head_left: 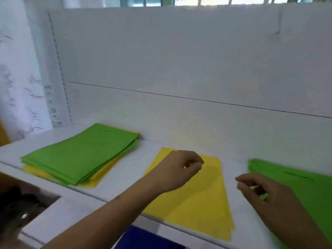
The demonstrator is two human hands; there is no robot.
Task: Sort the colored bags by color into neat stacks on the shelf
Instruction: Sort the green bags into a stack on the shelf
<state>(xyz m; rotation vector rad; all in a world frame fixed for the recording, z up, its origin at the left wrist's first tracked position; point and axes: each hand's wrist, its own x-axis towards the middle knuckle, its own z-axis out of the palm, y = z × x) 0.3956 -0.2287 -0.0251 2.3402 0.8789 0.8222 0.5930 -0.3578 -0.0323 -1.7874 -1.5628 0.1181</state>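
Three piles of flat bags lie on the white shelf [125, 169]. At the left is a mixed pile [79, 155]: green bags on top with yellow ones showing beneath. A yellow stack [201, 200] sits in the middle, its front edge overhanging the shelf. A green stack [309, 182] lies at the right, partly out of frame. My left hand [179, 169] hovers over the yellow stack's far end, fingers loosely curled, holding nothing. My right hand [258, 189] hangs between the yellow and green stacks, fingers loosely curled and empty.
A white back panel [179, 69] rises behind the shelf, with a slotted upright [59, 69] at the left. Something blue [147, 238] shows below the shelf's front edge. A dark gap [21, 203] opens at the lower left.
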